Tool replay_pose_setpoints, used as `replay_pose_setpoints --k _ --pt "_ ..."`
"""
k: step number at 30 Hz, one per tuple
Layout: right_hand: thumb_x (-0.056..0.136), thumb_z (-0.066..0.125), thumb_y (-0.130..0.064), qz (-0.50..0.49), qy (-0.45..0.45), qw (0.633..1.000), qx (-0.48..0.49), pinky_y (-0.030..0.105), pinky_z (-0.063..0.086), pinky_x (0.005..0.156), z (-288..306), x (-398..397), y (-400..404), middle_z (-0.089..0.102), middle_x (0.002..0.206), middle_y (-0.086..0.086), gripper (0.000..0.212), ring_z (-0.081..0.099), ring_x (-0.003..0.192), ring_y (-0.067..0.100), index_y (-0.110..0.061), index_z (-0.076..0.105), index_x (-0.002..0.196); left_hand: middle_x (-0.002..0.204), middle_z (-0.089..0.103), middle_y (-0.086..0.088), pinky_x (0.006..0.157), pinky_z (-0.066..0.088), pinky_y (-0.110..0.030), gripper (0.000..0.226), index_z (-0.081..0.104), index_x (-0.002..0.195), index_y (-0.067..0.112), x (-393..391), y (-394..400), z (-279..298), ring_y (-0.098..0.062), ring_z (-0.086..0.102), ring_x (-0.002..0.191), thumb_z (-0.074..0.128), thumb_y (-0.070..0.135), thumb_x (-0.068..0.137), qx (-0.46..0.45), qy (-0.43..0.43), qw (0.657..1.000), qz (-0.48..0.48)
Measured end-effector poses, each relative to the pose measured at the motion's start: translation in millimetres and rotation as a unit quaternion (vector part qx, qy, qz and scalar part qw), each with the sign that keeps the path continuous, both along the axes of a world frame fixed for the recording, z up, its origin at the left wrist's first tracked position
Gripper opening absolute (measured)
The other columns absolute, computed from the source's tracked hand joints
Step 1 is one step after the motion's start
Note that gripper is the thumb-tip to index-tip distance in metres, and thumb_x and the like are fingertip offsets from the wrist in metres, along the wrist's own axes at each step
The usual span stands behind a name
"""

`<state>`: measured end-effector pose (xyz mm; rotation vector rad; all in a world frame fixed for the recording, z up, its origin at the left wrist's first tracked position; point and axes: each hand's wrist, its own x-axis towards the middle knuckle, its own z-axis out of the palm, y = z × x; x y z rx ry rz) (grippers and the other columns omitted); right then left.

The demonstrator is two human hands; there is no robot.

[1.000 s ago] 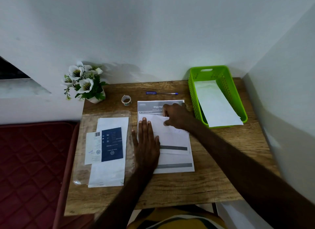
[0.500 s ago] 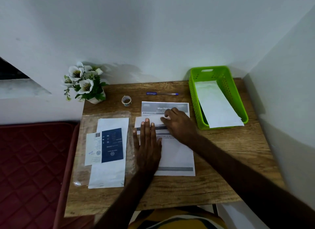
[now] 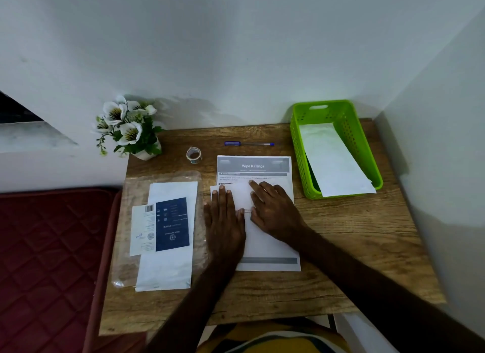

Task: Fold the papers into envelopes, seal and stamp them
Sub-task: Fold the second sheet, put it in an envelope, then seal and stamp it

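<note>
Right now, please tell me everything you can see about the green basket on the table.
The green basket looks like bright plastic, rectangular, with rows of small holes in its walls and a handle slot in its far end. It stands upright at the far right corner of the wooden table, close to the wall. A white envelope lies in it, its near end sticking out over the rim. No hand touches it.

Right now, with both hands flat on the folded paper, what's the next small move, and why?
Probably slide the right hand sideways along the fold to crease it, while the left hand pins the folded paper: the flap lies flat over the printed sheet.
</note>
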<state>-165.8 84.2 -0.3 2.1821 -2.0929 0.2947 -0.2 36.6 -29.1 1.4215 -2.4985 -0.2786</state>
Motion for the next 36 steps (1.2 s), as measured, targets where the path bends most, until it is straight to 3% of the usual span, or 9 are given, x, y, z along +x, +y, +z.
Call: replay_pose_setpoints --k 6,11,18,22,27,31,36 --pt "0.103 0.038 -0.028 0.004 -0.044 0.999 0.026 0.052 0.034 0.118 -2.1 14.2 -20.0 0.046 0.155 0.014 0.050 0.040 0.146 0.030 -0.005 0.054 0.143 0.168 0.020 -0.014 0.127 0.016 -0.050 0.058 0.028 0.159 0.007 -0.1 -0.1 -1.0 -0.028 0.013 0.157 0.029 0.034 0.108 0.004 -0.001 1.000 -0.007" --pt "0.107 0.030 -0.029 0.013 -0.087 0.994 0.066 0.049 0.027 0.122 -10.1 26.1 -23.8 0.041 0.160 0.010 0.051 0.034 0.150 0.023 -0.008 0.046 0.151 0.168 0.021 -0.015 0.127 0.015 -0.050 0.055 0.032 0.158 0.006 -1.1 -0.9 -3.6 -0.028 0.014 0.157 0.034 0.028 0.107 0.002 -0.010 1.000 -0.008" --pt "0.108 0.029 -0.035 -0.104 -0.128 0.985 0.050 0.047 0.033 0.121 -11.8 11.4 -0.5 0.034 0.162 0.015 0.058 0.032 0.151 0.027 -0.002 0.035 0.155 0.168 0.022 -0.015 0.126 0.019 -0.051 0.059 0.028 0.159 0.005 -1.0 -0.4 0.1 -0.029 0.016 0.157 0.031 0.032 0.106 0.013 0.006 1.000 -0.002" --pt "0.107 0.024 -0.039 -0.189 -0.114 0.973 0.067 0.046 0.026 0.124 -13.1 2.6 16.3 0.026 0.165 0.017 0.064 0.024 0.153 0.030 0.000 0.029 0.157 0.168 0.020 -0.015 0.127 0.017 -0.051 0.060 0.026 0.159 0.006 -1.0 -0.1 0.1 -0.029 0.015 0.157 0.029 0.033 0.106 0.018 0.018 1.000 -0.001" --pt "0.103 0.018 -0.043 -0.232 -0.104 0.963 0.091 0.051 0.028 0.122 -6.0 7.2 15.2 0.026 0.163 0.026 0.072 0.026 0.152 0.038 0.006 0.029 0.154 0.168 0.020 -0.014 0.126 0.018 -0.051 0.061 0.026 0.159 0.006 -1.6 -0.6 0.6 -0.029 0.015 0.157 0.031 0.034 0.105 0.022 0.015 1.000 0.003" --pt "0.101 0.022 -0.041 -0.251 -0.113 0.957 0.091 0.053 0.035 0.118 -3.5 9.8 8.5 0.037 0.156 0.029 0.071 0.038 0.145 0.041 0.009 0.037 0.150 0.168 0.021 -0.014 0.126 0.018 -0.051 0.061 0.027 0.159 0.006 -2.5 -0.7 0.4 -0.029 0.015 0.157 0.033 0.034 0.105 0.023 0.010 1.000 0.003" --pt "0.102 0.033 -0.035 -0.254 -0.123 0.959 0.023 0.053 0.040 0.115 0.8 9.4 11.1 0.049 0.149 0.025 0.061 0.048 0.139 0.038 0.006 0.047 0.145 0.167 0.024 -0.016 0.125 0.021 -0.053 0.062 0.030 0.158 0.005 -3.1 -1.3 3.6 -0.032 0.019 0.156 0.027 0.036 0.104 0.033 0.005 0.999 0.001"
